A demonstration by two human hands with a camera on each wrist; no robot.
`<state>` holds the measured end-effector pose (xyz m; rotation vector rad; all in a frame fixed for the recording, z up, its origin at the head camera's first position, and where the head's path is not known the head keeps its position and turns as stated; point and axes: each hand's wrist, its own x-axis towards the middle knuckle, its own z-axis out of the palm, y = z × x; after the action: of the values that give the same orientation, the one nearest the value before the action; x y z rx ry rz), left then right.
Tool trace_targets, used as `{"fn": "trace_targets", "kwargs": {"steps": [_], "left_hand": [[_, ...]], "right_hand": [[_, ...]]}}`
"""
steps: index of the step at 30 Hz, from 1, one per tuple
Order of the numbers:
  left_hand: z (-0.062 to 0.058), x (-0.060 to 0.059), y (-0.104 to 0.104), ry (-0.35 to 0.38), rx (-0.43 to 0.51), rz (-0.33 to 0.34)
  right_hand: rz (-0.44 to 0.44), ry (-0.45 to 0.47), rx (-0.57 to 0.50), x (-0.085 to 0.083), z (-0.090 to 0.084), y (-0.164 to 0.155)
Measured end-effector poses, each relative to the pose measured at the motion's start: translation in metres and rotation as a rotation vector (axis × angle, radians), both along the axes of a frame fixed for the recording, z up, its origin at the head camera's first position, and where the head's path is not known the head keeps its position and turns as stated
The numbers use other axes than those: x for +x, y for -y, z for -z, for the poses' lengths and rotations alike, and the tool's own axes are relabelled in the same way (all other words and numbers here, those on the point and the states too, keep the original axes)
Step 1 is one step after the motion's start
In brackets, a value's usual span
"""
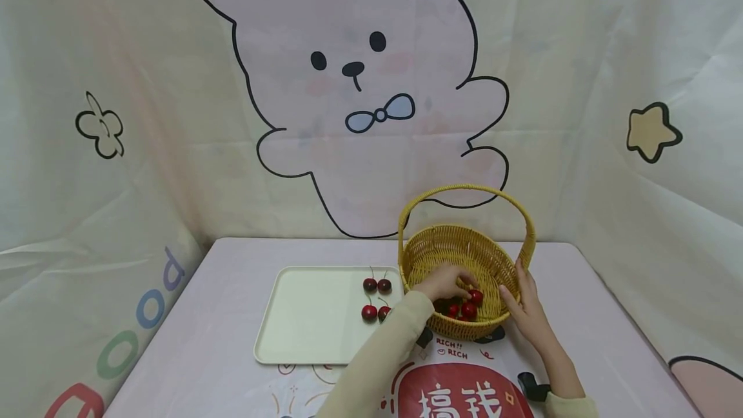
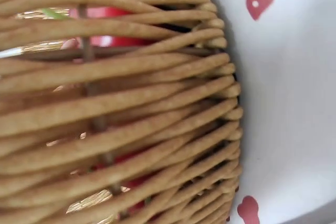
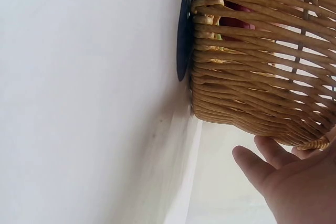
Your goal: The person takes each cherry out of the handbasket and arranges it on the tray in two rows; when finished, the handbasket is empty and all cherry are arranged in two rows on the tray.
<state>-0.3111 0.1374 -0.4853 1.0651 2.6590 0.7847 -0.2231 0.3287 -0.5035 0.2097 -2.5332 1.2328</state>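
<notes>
A woven yellow basket (image 1: 464,232) with a tall hoop handle stands on the table, with several red cherries (image 1: 469,308) inside it. My left hand (image 1: 461,284) reaches into the basket from the left, its bunched fingertips down on a cherry (image 1: 476,296); the grip itself is hidden. My right hand (image 1: 518,290) lies with straight fingers against the basket's outer right wall. The right wrist view shows that hand (image 3: 283,174) touching the basket's weave (image 3: 252,77). In the left wrist view the basket wall (image 2: 131,119) fills the frame, with red cherries (image 2: 110,24) behind the strands.
A cream rectangular tray (image 1: 307,334) lies left of the basket, holding several stemmed cherries (image 1: 377,286) at its right end. The pale tablecloth has a red print (image 1: 458,398) at the near edge. A cartoon rabbit curtain (image 1: 360,82) closes in the back and sides.
</notes>
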Motion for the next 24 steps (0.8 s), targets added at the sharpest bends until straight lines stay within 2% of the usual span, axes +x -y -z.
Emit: {"fn": "trace_targets", "kwargs": {"steps": [8, 15, 24], "left_hand": [[0.0039, 0.0001, -0.0054, -0.031, -0.086, -0.001], [0.0038, 0.0001, -0.0066, -0.056, -0.119, 0.008], [0.0044, 0.0008, -0.01, -0.127, -0.16, 0.009]], "right_hand": [[-0.001, 0.012, -0.006, 0.0, 0.0005, -0.0007], [-0.011, 0.005, -0.012, 0.0001, -0.0002, 0.0001], [-0.013, 0.003, -0.021, 0.0008, -0.0026, 0.0013]]}}
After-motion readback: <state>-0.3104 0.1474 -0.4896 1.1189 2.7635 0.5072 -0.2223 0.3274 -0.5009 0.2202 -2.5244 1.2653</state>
